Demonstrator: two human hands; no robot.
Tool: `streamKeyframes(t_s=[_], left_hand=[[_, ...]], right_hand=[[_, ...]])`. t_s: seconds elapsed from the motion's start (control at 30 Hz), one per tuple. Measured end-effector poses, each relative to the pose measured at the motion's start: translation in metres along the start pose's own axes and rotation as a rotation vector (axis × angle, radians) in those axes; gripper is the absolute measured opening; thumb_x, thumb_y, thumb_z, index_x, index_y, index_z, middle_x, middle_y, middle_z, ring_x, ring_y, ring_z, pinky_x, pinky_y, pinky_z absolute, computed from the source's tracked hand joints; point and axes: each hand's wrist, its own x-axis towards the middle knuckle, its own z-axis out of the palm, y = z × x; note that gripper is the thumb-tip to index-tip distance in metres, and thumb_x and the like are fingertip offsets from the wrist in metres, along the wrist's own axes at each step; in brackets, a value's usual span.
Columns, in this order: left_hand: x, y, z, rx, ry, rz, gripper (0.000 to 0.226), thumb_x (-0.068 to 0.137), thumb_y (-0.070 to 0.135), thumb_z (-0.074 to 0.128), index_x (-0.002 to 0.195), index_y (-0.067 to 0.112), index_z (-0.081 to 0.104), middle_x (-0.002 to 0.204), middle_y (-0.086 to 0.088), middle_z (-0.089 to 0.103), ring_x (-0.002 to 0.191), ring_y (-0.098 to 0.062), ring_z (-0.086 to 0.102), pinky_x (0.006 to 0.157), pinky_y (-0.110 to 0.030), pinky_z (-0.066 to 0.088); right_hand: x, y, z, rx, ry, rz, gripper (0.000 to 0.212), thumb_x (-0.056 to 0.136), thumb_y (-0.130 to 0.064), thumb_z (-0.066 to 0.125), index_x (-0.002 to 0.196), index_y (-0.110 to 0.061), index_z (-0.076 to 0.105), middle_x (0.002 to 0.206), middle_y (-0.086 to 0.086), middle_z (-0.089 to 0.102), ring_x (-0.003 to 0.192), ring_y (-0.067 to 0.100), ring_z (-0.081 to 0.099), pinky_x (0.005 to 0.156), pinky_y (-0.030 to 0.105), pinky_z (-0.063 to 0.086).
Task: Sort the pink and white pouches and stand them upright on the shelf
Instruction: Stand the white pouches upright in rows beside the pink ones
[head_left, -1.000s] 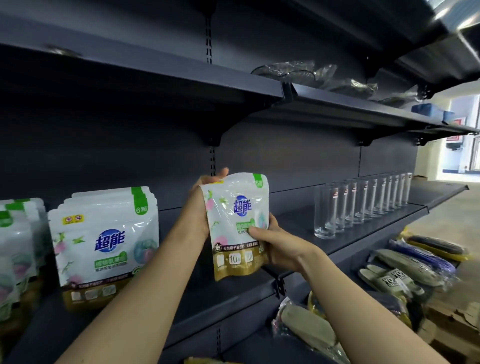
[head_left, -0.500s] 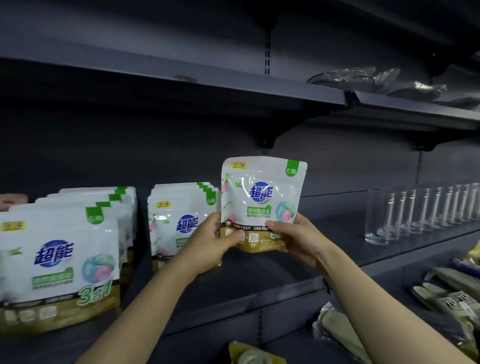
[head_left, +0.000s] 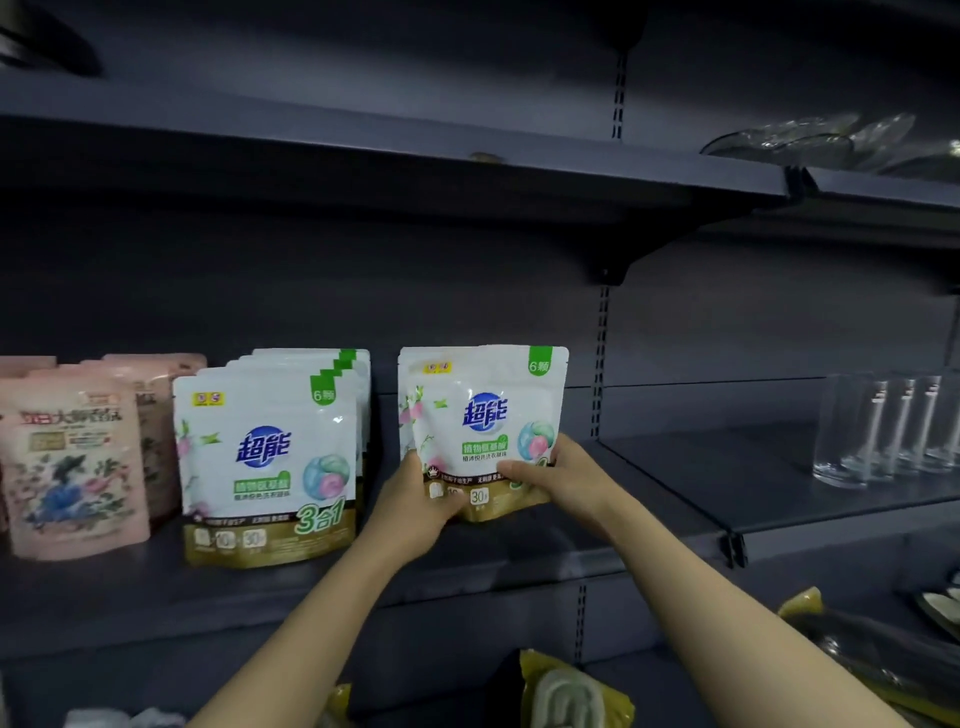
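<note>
A white pouch (head_left: 488, 410) with a gold bottom stands upright on the dark shelf (head_left: 519, 561), in front of another white pouch whose left edge shows behind it. My left hand (head_left: 415, 501) grips its lower left corner, and my right hand (head_left: 550, 475) grips its lower right side. To the left stands a row of several white pouches (head_left: 265, 457), one behind the other. Pink pouches (head_left: 67, 462) with a flower print stand upright at the far left.
A row of clear drinking glasses (head_left: 883, 431) stands on the shelf section to the right. Clear plastic-wrapped items (head_left: 810, 140) lie on the upper shelf. Packaged goods (head_left: 566, 696) lie on the level below, near my forearms.
Both hands have carried the white pouch left and down onto the shelf, beside the row of white pouches. The view has swung left, bringing the pink pouches into sight.
</note>
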Motion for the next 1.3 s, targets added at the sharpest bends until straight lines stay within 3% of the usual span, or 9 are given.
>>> streamKeyframes(t_s=[0.4, 0.57, 0.8, 0.87, 0.97, 1.03, 1.13, 1.2, 1.3], left_hand=[[-0.006, -0.023, 0.001, 0.169, 0.007, -0.07, 0.039, 0.092, 0.004, 0.04, 0.129, 0.017, 0.037, 0.123, -0.005, 0.053, 0.098, -0.015, 0.049, 0.079, -0.025, 0.04], [-0.008, -0.024, 0.005, 0.177, 0.033, -0.05, 0.046, 0.091, 0.001, 0.037, 0.134, 0.018, 0.034, 0.121, -0.005, 0.054, 0.094, -0.014, 0.049, 0.076, -0.024, 0.04], [-0.008, -0.026, 0.007, 0.158, 0.059, -0.072, 0.035, 0.092, 0.004, 0.038, 0.125, 0.016, 0.041, 0.116, -0.006, 0.056, 0.091, -0.015, 0.049, 0.075, -0.025, 0.039], [-0.007, -0.024, 0.008, 0.091, 0.146, -0.064, 0.019, 0.097, 0.017, 0.04, 0.114, 0.014, 0.048, 0.108, -0.005, 0.059, 0.09, -0.016, 0.051, 0.072, -0.025, 0.039], [-0.009, -0.013, 0.006, -0.111, 0.275, -0.071, 0.025, 0.099, 0.034, 0.032, 0.1, 0.019, 0.051, 0.1, 0.0, 0.06, 0.097, -0.019, 0.054, 0.074, -0.028, 0.038], [-0.007, -0.005, 0.003, -0.216, 0.294, -0.121, 0.036, 0.1, 0.039, 0.023, 0.115, 0.021, 0.051, 0.115, 0.001, 0.055, 0.112, -0.021, 0.05, 0.088, -0.029, 0.035], [0.007, -0.005, 0.001, -0.338, 0.242, -0.233, 0.056, 0.099, 0.047, 0.014, 0.145, 0.019, 0.028, 0.15, -0.005, 0.032, 0.14, -0.024, 0.027, 0.113, -0.036, 0.02], [0.018, -0.006, 0.001, -0.485, 0.24, -0.283, 0.06, 0.099, 0.048, 0.015, 0.147, 0.013, 0.025, 0.153, -0.009, 0.028, 0.141, -0.026, 0.025, 0.115, -0.037, 0.018], [0.035, -0.017, 0.009, -0.701, 0.203, -0.361, 0.065, 0.096, 0.055, 0.018, 0.138, 0.011, 0.043, 0.142, -0.014, 0.046, 0.131, -0.03, 0.042, 0.111, -0.04, 0.032]], right_hand=[[0.002, 0.029, 0.016, -0.114, 0.069, 0.022, 0.055, 0.068, -0.031, 0.081, 0.116, -0.023, 0.055, 0.113, -0.008, 0.069, 0.102, 0.009, 0.066, 0.091, 0.034, 0.055], [-0.005, 0.035, 0.015, -0.062, 0.105, 0.028, 0.047, 0.074, -0.023, 0.078, 0.109, -0.018, 0.048, 0.109, -0.008, 0.065, 0.099, 0.006, 0.063, 0.075, 0.018, 0.053], [-0.006, 0.041, 0.013, -0.039, 0.053, 0.009, 0.056, 0.068, -0.033, 0.081, 0.115, -0.022, 0.053, 0.112, -0.007, 0.069, 0.104, 0.011, 0.065, 0.094, 0.037, 0.053], [-0.009, 0.037, 0.014, -0.005, 0.043, -0.001, 0.053, 0.071, -0.034, 0.079, 0.114, -0.022, 0.051, 0.113, -0.006, 0.067, 0.104, 0.009, 0.064, 0.092, 0.034, 0.054], [-0.012, 0.031, 0.014, 0.106, 0.146, -0.024, 0.032, 0.087, -0.045, 0.058, 0.108, -0.022, 0.051, 0.107, -0.004, 0.065, 0.097, 0.007, 0.063, 0.081, 0.027, 0.052], [-0.002, 0.034, 0.01, 0.185, 0.301, -0.002, 0.042, 0.089, -0.059, 0.041, 0.104, -0.023, 0.056, 0.106, -0.001, 0.066, 0.099, 0.013, 0.063, 0.089, 0.036, 0.05], [0.015, 0.038, 0.004, 0.309, 0.428, 0.091, 0.057, 0.093, -0.06, 0.025, 0.116, -0.019, 0.057, 0.121, 0.004, 0.061, 0.116, 0.023, 0.054, 0.108, 0.046, 0.037], [0.023, 0.035, 0.0, 0.379, 0.406, 0.162, 0.063, 0.096, -0.056, 0.022, 0.136, -0.013, 0.046, 0.138, 0.004, 0.05, 0.129, 0.024, 0.044, 0.114, 0.043, 0.028], [0.036, 0.042, 0.001, 0.439, 0.311, 0.257, 0.075, 0.093, -0.062, 0.021, 0.146, -0.011, 0.031, 0.151, 0.006, 0.036, 0.139, 0.024, 0.035, 0.118, 0.045, 0.022]])
